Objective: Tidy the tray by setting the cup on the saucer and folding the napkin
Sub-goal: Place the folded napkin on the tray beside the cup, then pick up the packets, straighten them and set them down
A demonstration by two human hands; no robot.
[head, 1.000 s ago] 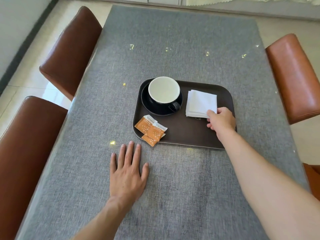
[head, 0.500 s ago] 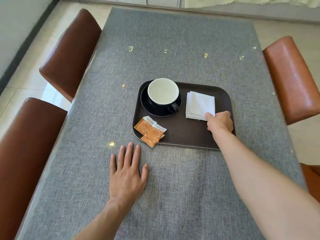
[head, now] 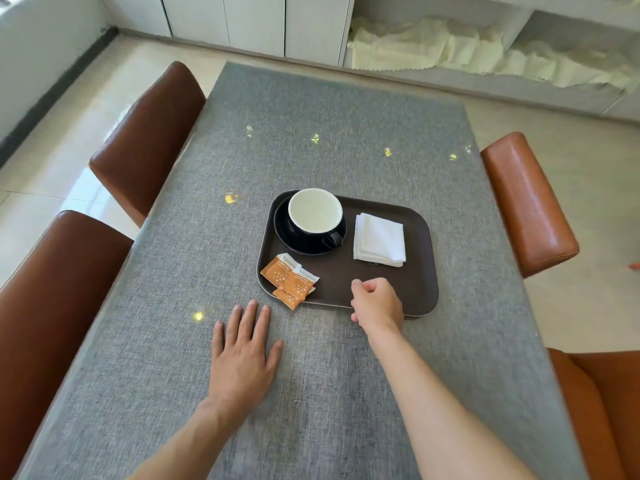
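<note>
i see my right hand point(head: 377, 301) loosely curled over the tray's point(head: 420, 271) near edge, holding nothing. the folded napkin point(head: 380, 240) lies at its 12 o'clock, apart from the fingers, on the tray's right side. the cup point(head: 314, 216) sits on the saucer point(head: 287, 237) at 11 o'clock. my left hand point(head: 242, 355) lies flat and spread on the table point(head: 346, 133), with the orange packets point(head: 290, 280) at its 1 o'clock.
</note>
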